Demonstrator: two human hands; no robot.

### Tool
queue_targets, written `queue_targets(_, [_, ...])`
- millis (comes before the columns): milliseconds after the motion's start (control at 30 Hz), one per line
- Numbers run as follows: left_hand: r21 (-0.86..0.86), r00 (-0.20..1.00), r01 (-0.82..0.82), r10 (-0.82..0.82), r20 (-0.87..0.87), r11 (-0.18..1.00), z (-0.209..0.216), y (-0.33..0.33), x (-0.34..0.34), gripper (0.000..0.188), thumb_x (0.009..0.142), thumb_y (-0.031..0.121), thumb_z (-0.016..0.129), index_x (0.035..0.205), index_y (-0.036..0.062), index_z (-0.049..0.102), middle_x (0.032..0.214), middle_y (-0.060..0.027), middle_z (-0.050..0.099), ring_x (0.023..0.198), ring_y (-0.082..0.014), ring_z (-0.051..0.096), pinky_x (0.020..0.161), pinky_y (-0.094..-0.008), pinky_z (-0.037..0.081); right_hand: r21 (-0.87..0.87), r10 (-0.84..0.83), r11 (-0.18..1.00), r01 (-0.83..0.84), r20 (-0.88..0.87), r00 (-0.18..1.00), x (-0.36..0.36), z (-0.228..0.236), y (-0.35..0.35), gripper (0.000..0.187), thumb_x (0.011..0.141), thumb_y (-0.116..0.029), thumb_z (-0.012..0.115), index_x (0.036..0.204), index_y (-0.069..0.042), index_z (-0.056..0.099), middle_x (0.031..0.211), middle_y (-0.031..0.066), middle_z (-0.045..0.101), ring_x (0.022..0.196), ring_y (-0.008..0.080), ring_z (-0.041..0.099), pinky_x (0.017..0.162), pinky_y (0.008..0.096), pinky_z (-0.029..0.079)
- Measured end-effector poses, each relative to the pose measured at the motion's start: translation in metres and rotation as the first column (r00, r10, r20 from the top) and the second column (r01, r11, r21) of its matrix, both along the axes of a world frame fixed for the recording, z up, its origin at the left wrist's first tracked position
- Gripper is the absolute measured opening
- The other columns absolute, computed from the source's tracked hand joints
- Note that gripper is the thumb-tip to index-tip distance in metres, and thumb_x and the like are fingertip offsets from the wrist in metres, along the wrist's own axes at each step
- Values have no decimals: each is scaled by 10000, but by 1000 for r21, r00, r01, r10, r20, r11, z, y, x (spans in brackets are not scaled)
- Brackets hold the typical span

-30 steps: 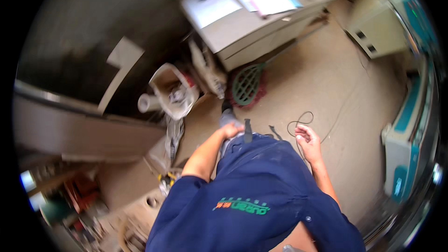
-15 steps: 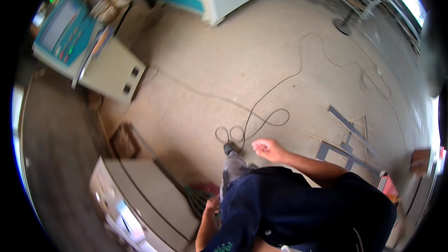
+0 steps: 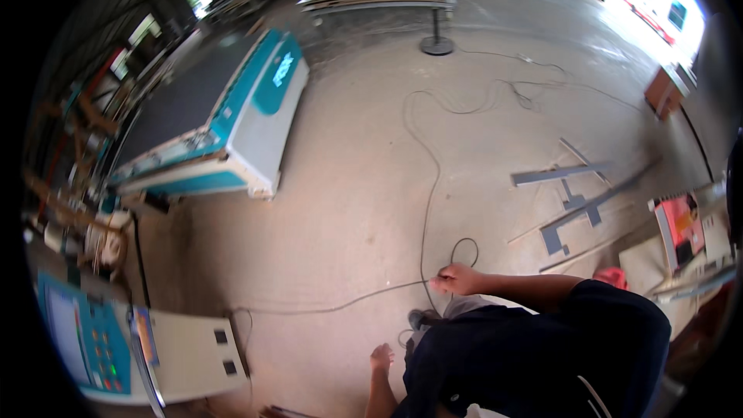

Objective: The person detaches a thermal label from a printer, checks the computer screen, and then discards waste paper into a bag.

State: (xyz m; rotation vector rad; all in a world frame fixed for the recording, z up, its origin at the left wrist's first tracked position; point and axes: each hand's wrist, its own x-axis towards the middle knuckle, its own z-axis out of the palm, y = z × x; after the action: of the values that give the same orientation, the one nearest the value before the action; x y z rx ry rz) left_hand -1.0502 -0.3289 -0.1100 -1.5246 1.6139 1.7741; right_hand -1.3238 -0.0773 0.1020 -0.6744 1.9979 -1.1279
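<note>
My right hand hangs in front of my body with its fingers curled in and nothing visible in it. Behind it in the picture, a dark cable runs across the concrete floor. Lower and to the left is my left hand, bare, slightly blurred, its fingers loosely bent and a little apart. Neither hand appears to touch anything. One dark shoe shows below my right hand, close to the cable's loops.
At left stands a large teal-and-white flatbed machine, with a control console nearer me. Grey offcuts and thin strips lie on the floor at right. A round-based stand stands far ahead; a red-fronted box is at right.
My view has swung right and lifted, so the machine and console now sit farther left and lower. The pale cabinet at lower left has left the view. Both hands remain without a visible object.
</note>
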Motion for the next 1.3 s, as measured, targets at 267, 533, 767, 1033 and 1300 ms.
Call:
queue_targets(267, [38,980,142,-146,135,989,-18,-143,-101,245,855,294,526,779,61,538,649,-61,553,589,-191,556,463,-307,411,421,-469,762,492,-163,868,-56,-118,52,325,763,-151,557,1074,-86,624,1066,195,598,1004,337,579,875,392,461])
queue_targets(533, [-106,819,571,-574,9,814,-21,-178,-260,188,859,270,507,809,94,552,674,-95,537,639,-284,563,526,-401,438,469,-565,759,452,130,815,-196,-151,8,723,706,-267,673,1357,-86,415,1286,228,494,1212,356,460,1009,385,388])
queue_targets(767, [-669,485,619,-870,-86,411,66,-131,-455,208,842,282,553,852,77,588,765,-160,575,742,-356,592,622,-450,458,355,-217,935,0,572,791,-308,-141,-28,593,873,-401,564,1312,-14,472,1318,150,494,1257,261,421,1074,354,293])
queue_targets(1033, [-533,532,712,-846,-13,456,7,-196,-622,337,835,345,565,800,14,613,807,-185,639,828,-292,642,657,-380,489,-204,-258,818,538,706,660,-549,28,-116,371,923,-252,509,1174,13,575,1126,126,627,1043,225,598,904,318,440])
queue_targets(1300, [-337,859,462,-509,-59,820,-8,-315,-809,337,807,333,580,832,0,628,703,-181,628,737,-246,652,640,-366,502,-605,-454,728,323,-72,888,-757,196,-230,270,866,-90,534,1095,42,588,1077,98,617,1023,181,578,924,313,419])
